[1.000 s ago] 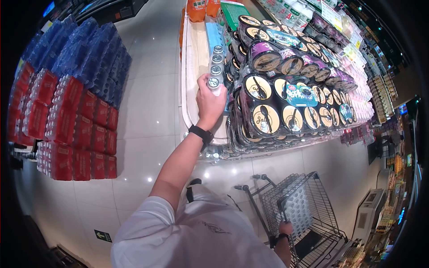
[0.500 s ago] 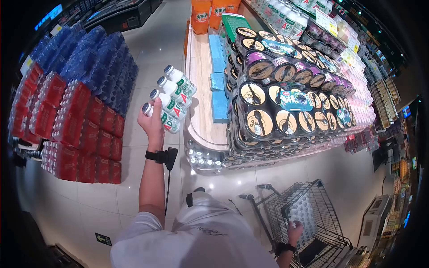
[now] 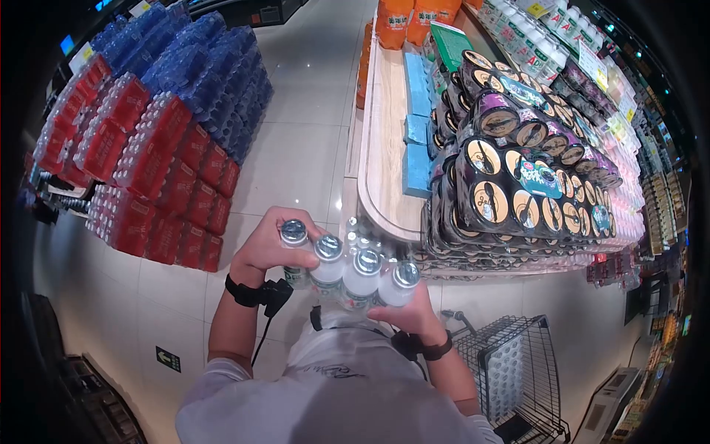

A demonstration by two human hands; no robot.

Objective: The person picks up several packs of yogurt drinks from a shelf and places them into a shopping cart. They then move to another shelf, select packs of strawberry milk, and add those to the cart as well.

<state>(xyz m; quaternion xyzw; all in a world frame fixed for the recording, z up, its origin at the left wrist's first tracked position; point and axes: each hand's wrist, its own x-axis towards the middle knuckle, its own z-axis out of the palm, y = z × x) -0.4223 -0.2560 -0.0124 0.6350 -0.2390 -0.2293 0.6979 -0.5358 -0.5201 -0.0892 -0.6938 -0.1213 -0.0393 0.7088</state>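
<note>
A shrink-wrapped pack of small white milk drink bottles (image 3: 359, 277) is in front of my chest, with a row of silvery caps facing up at me. My left hand (image 3: 268, 240) grips its left end, the thumb laid across the bottle necks. At the right end my right hand (image 3: 413, 314) is closed on the pack, its thumb along the near side and the other fingers hidden. Most of the labels are turned away. Black straps circle both wrists, and the left one carries a small black device.
A shopping cart (image 3: 518, 370) holding a pack of white-topped items (image 3: 505, 370) stands to my right. Ahead is a wooden display ledge (image 3: 384, 133) with blue boxes (image 3: 418, 170) and stacked dark-wrapped cans (image 3: 488, 200). Red packs (image 3: 159, 155) and blue packs (image 3: 214, 66) are piled left.
My left hand has brought the bottle pack in toward my body and tipped its caps upward. My right hand has left the cart and taken hold of the pack's right end.
</note>
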